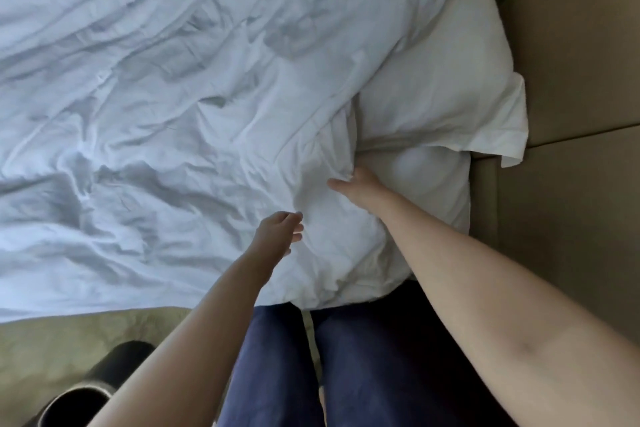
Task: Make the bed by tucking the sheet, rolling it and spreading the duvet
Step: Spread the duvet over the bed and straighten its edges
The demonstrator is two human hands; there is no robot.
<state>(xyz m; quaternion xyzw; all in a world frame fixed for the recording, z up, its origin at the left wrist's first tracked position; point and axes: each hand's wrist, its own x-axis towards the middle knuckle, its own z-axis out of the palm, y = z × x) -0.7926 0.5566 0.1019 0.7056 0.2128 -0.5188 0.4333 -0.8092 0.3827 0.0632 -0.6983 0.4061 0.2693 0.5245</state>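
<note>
White rumpled duvet [173, 80] by beige headboard [571, 45]; R hand [356, 184] grips its edge, L hand [282, 229] prob. slack.

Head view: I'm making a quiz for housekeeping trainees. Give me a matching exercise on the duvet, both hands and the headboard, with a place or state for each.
1 duvet
2 right hand
3 left hand
4 headboard

A tan, far right
B fingers under the duvet's edge, by the pillow
C white, crumpled
D fingers loosely curled, holding nothing

Pairs: 1-C, 2-B, 3-D, 4-A
</note>
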